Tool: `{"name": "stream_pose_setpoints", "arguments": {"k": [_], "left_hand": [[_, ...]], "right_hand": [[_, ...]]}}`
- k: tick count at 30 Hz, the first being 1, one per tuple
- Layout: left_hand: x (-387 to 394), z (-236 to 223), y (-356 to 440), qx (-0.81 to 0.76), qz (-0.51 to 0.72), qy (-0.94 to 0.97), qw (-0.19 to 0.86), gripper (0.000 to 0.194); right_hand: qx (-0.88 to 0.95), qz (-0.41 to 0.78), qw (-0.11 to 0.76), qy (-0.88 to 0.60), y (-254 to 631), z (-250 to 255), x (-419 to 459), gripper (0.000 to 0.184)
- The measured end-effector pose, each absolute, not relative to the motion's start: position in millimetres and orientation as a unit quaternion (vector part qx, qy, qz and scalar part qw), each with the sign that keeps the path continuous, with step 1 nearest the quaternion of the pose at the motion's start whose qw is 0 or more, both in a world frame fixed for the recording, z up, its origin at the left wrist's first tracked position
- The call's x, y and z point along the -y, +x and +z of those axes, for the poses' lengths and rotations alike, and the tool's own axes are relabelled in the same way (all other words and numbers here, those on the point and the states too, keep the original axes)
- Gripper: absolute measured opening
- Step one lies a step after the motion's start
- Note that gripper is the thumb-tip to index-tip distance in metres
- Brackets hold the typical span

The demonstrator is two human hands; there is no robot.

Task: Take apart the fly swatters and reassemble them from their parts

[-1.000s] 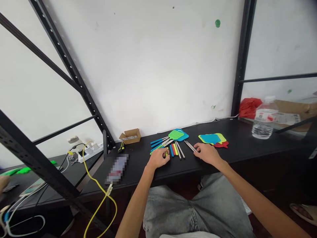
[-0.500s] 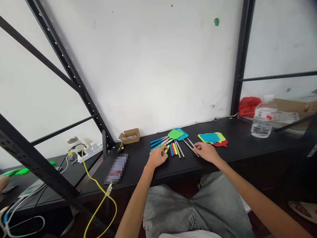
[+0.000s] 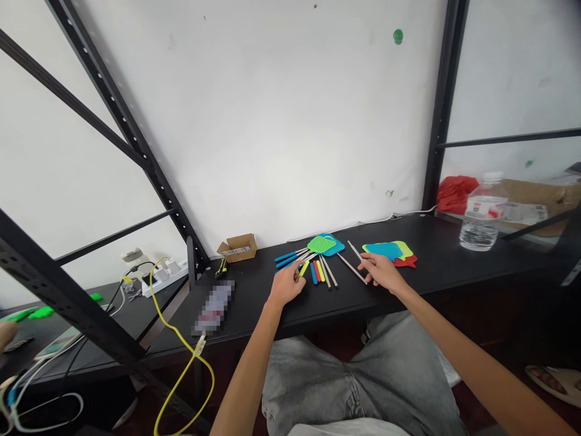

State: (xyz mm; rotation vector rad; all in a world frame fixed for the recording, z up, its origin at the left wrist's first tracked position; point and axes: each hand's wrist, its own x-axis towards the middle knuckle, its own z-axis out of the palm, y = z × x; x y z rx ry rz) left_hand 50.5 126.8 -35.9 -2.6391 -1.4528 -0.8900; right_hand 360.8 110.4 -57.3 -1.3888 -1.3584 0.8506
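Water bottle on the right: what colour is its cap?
The bottle's cap is white, seen in the head view.

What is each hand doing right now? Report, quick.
Left hand: closed on a yellow-green handle.
Right hand: fingers closed on a metal rod.

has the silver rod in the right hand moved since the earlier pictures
Yes, the rod has moved: against the blue paddle beneath the green one, its far tip is now farther right and nearer the wall.
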Motion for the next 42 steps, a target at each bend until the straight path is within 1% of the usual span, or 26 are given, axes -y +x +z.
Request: {"name": "stream_pose_setpoints", "arguments": {"k": [3,5,11,13,17,19,26,33,42], "left_hand": [[-128,-37,50,0.458,-0.286,-0.842,-0.005,0.049],[-128,-37,49,0.457,-0.283,-0.843,-0.009,0.05],[-127,-36,50,0.439,-0.284,-0.853,-0.004,0.046],[-127,-36,50,0.423,-0.292,-0.858,0.001,0.043],[-129,-37,49,0.415,-0.299,-0.859,0.011,0.04],[-131,-38,49,0.417,-0.298,-0.859,0.017,0.039],[-131,-39,50,0.419,-0.297,-0.858,0.023,0.03],[-131,-40,49,0.416,-0.3,-0.859,0.021,0.028],[-128,-36,51,0.425,-0.29,-0.857,0.016,0.027]], "right_hand": [[0.518,0.377,0.532,-0.554,361,-58,-111,0.042],[0.48,0.405,0.563,-0.537,360,-56,-111,0.039],[0.381,0.469,0.638,-0.477,353,-48,-108,0.012],[0.353,0.479,0.659,-0.461,352,-47,-108,0.007],[0.293,0.515,0.7,-0.399,353,-49,-110,0.011],[0.28,0.533,0.706,-0.372,354,-48,-110,0.009],[0.297,0.557,0.69,-0.354,355,-44,-106,0.006],[0.284,0.554,0.712,-0.325,354,-49,-110,0.016],[0.292,0.563,0.71,-0.304,354,-50,-109,0.017]]}}
